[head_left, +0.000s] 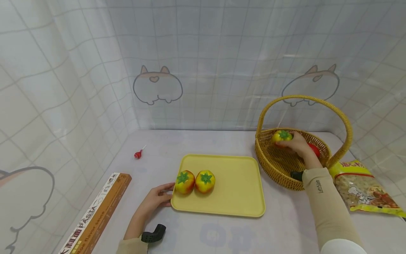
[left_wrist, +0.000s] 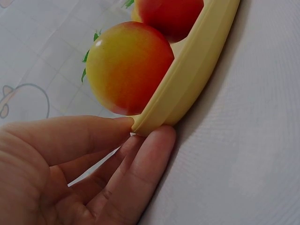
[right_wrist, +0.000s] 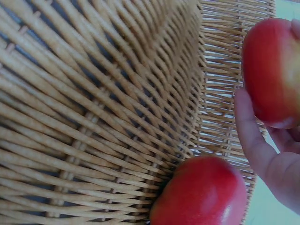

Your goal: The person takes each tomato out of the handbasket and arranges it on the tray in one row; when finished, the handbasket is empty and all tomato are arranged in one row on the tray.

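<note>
My right hand [head_left: 297, 144] is inside the wicker basket [head_left: 269, 168] and holds a red-and-yellow tomato [head_left: 280, 136] with a green star-shaped top. In the right wrist view its fingers curl round that tomato, above the woven floor. A red fruit [right_wrist: 201, 194] lies lower in the basket, partly hidden behind the hand in the head view. With thumb and fingers, my left hand [head_left: 157, 196] pinches the left rim of a yellow tray [head_left: 234, 187]. Two more tomatoes, one at the left rim [head_left: 184, 187] and another tomato [head_left: 205, 187] beside it, sit on the tray.
At the left lies a long pasta box [head_left: 98, 211], with a small red lollipop [head_left: 138, 154] beyond it. A yellow-topped food bag [head_left: 361, 187] lies right of the basket, whose tall handle [head_left: 349, 130] arches over it. A patterned curtain [head_left: 203, 70] closes the back.
</note>
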Tool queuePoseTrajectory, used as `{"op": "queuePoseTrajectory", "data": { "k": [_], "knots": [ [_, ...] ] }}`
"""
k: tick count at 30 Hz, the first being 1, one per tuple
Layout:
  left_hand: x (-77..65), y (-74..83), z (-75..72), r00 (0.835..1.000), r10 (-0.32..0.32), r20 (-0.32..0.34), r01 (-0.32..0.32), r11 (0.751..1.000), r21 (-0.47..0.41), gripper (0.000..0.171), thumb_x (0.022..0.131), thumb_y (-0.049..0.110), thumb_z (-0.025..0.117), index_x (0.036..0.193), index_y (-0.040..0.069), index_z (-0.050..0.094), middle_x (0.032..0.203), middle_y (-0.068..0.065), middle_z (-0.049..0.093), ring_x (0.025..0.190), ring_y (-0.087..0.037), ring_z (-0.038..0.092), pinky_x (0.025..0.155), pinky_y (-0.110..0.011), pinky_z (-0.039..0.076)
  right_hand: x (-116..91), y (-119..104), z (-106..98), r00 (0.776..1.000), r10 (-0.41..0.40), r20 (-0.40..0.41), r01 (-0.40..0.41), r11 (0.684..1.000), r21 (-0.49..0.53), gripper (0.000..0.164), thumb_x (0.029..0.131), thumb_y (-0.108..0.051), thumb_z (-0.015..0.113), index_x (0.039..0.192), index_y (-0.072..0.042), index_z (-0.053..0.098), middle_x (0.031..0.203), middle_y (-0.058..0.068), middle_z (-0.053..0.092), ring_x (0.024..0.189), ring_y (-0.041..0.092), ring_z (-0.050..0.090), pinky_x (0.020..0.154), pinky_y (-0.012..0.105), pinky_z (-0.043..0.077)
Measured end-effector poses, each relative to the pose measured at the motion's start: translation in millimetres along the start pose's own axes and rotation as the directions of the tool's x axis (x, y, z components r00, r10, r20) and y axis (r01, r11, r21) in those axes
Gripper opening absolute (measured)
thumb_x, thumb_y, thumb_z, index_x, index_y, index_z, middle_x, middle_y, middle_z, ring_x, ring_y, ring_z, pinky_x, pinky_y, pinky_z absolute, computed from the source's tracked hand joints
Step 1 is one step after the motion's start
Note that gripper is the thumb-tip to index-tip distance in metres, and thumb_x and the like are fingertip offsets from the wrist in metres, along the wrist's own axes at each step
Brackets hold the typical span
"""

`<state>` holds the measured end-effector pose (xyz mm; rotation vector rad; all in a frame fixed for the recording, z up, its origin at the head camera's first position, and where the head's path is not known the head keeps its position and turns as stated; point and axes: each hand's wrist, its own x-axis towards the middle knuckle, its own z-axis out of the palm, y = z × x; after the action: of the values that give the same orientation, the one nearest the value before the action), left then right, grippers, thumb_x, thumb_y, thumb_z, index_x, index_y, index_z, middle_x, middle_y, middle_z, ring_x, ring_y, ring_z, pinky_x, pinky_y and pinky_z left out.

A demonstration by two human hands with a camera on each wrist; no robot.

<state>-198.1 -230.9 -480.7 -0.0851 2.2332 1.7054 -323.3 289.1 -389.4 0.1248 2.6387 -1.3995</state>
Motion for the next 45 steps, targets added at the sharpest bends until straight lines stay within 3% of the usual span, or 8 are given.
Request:
{"op": "queuePoseTrajectory", "data": {
  "k": [5,8,11,19,33,45],
  "knots": [
    [-2.2,2.2,-0.2,1.0,-0.005,-0.001,0.005,1.0,0.008,0.054,0.084,0.011,0.063,0.134,0.002,0.047,0.124,-0.018,0.052,0.078,-0.02,0.059,0.071,-0.029,0.055,-3,-7,-3,0.999,-0.029,-0.037,0.03,0.998,0.047,0.092,0.085,-0.029,0.065,0.143,0.008,0.004,0.138,0.034,0.021,0.12,0.04,0.034,0.096,0.045,0.041],
    [-1.9,3.0,-0.5,1.0,-0.01,-0.009,0.01,1.0,0.014,0.053,0.083,0.011,0.063,0.134,0.003,0.047,0.123,-0.016,0.053,0.078,-0.02,0.059,0.071,-0.029,0.055,-5,-12,-5,0.997,-0.049,-0.053,0.054,0.994,0.097,0.09,0.085,-0.024,0.066,0.143,0.004,0.003,0.136,0.033,0.021,0.116,0.036,0.038,0.088,0.033,0.048],
    [-1.2,2.9,-0.6,1.0,-0.012,-0.014,0.012,1.0,0.02,0.053,0.083,0.01,0.064,0.133,0.004,0.048,0.123,-0.015,0.054,0.078,-0.021,0.059,0.071,-0.029,0.055,-6,-16,-7,0.996,-0.063,-0.065,0.07,0.99,0.119,0.087,0.085,-0.02,0.065,0.142,0.004,0.005,0.135,0.032,0.022,0.112,0.034,0.041,0.082,0.029,0.051],
    [2.3,2.7,-1.7,1.0,-0.009,-0.015,0.009,1.0,0.021,0.053,0.083,0.012,0.065,0.133,0.004,0.049,0.122,-0.016,0.054,0.078,-0.02,0.059,0.071,-0.028,0.055,-11,-29,-12,0.99,-0.088,-0.109,0.096,0.993,0.067,0.088,0.084,-0.024,0.067,0.142,0.006,0.008,0.138,0.031,0.02,0.12,0.039,0.033,0.086,0.032,0.043],
    [2.9,3.8,-0.7,1.0,-0.022,-0.008,0.022,1.0,0.007,0.054,0.084,0.012,0.064,0.134,0.003,0.047,0.125,-0.017,0.052,0.078,-0.02,0.059,0.071,-0.028,0.055,-24,-35,-11,0.99,-0.117,-0.079,0.124,0.988,0.087,0.092,0.085,-0.028,0.066,0.144,0.002,0.003,0.142,0.03,0.017,0.123,0.039,0.031,0.1,0.045,0.034],
    [5.7,-0.5,-1.7,1.0,-0.014,-0.018,0.015,1.0,0.018,0.054,0.083,0.014,0.066,0.133,0.005,0.048,0.124,-0.016,0.053,0.079,-0.021,0.059,0.071,-0.028,0.056,-39,-47,-3,0.985,-0.169,-0.044,0.173,0.979,0.106,0.091,0.085,-0.026,0.066,0.146,-0.001,0.003,0.145,0.026,0.017,0.123,0.037,0.032,0.1,0.045,0.033]
  ]
}}
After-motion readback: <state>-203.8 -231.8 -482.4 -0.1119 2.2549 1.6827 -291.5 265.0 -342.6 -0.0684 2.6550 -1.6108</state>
